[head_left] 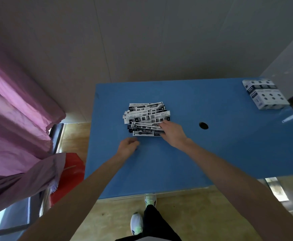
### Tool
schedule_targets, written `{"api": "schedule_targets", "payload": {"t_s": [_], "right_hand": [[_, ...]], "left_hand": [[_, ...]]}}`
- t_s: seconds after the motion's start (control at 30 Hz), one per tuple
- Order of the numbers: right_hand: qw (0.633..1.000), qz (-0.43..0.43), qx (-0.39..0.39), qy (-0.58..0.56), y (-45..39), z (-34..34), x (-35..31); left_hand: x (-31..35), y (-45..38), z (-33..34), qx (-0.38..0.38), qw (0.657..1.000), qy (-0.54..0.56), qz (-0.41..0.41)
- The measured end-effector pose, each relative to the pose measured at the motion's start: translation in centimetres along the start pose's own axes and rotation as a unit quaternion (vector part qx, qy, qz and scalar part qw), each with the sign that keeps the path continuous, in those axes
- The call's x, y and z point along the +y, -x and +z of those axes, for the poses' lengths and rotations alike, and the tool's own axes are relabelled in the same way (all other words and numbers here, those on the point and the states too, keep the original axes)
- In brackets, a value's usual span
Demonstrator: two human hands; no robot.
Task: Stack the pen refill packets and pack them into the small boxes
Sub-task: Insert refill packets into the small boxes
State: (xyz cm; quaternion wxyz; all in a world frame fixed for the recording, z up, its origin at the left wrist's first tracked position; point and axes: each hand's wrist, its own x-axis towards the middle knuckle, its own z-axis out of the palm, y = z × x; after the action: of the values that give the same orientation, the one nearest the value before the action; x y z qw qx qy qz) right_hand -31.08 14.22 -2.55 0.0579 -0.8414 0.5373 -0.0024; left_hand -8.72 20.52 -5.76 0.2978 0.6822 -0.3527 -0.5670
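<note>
Two hands: right hand (172,132) grips the refill packets (146,119); left hand (128,147) rests loosely curled, holding nothing.

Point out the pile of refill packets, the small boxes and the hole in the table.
refill packets (146,115), head view, top of pile
small boxes (264,94), head view, top face
hole (203,125), head view, its centre

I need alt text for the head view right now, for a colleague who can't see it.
A person's right hand grips the near edge of a loose pile of refill packets on a blue table. The left hand rests loosely curled beside the pile, holding nothing. Small boxes sit at the table's far right corner.
</note>
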Motion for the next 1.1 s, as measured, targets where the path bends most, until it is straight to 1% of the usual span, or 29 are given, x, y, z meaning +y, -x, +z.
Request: {"api": "schedule_targets", "payload": {"t_s": [0.07, 0.13, 0.23, 0.33, 0.43, 0.53, 0.6, 0.67, 0.9, 0.93, 1.03, 1.1], "right_hand": [[1.000, 0.017, -0.006, -0.009, 0.6, 0.2, -0.3], [0.998, 0.040, -0.008, -0.048, 1.2, 0.5, -0.7], [0.992, 0.073, -0.015, -0.099, 2.3, 0.7, -1.6], [0.976, 0.109, -0.027, -0.186, 3.5, 1.0, -3.3], [0.956, 0.127, -0.050, -0.261, 5.1, 1.7, -4.9], [0.958, 0.124, -0.061, -0.252, 6.5, 2.0, -5.6], [0.967, 0.113, -0.047, -0.225, 7.2, 1.9, -5.6], [0.968, 0.103, -0.040, -0.227, 7.8, 1.5, -5.5], [0.955, 0.103, -0.032, -0.278, 10.0, 1.0, -2.4], [0.952, 0.105, -0.030, -0.287, 10.5, 1.0, -1.8], [0.939, 0.127, -0.022, -0.319, 11.7, 0.8, 0.1], [0.932, 0.142, -0.006, -0.332, 12.3, 1.0, 2.0]], "left_hand": [[0.4, 0.2, 0.3, -0.009, 1.000, 0.018, -0.007], [0.8, 0.3, 0.6, -0.024, 0.999, 0.044, -0.010], [1.3, 0.7, 1.1, -0.074, 0.993, 0.087, -0.016], [1.7, 1.1, 2.1, -0.109, 0.987, 0.115, 0.003], [1.6, 1.2, 3.1, -0.088, 0.983, 0.156, 0.034], [1.7, 1.2, 3.8, -0.088, 0.979, 0.181, 0.041], [1.9, 1.1, 4.4, -0.087, 0.981, 0.171, 0.038], [2.4, 1.4, 4.9, -0.079, 0.983, 0.164, 0.031], [3.2, 1.3, 7.0, -0.094, 0.984, 0.150, 0.006], [3.5, 1.5, 7.6, -0.097, 0.985, 0.143, 0.003], [4.2, 1.7, 10.2, -0.074, 0.987, 0.137, -0.031], [4.8, 1.5, 12.4, -0.083, 0.984, 0.155, -0.038]]}}
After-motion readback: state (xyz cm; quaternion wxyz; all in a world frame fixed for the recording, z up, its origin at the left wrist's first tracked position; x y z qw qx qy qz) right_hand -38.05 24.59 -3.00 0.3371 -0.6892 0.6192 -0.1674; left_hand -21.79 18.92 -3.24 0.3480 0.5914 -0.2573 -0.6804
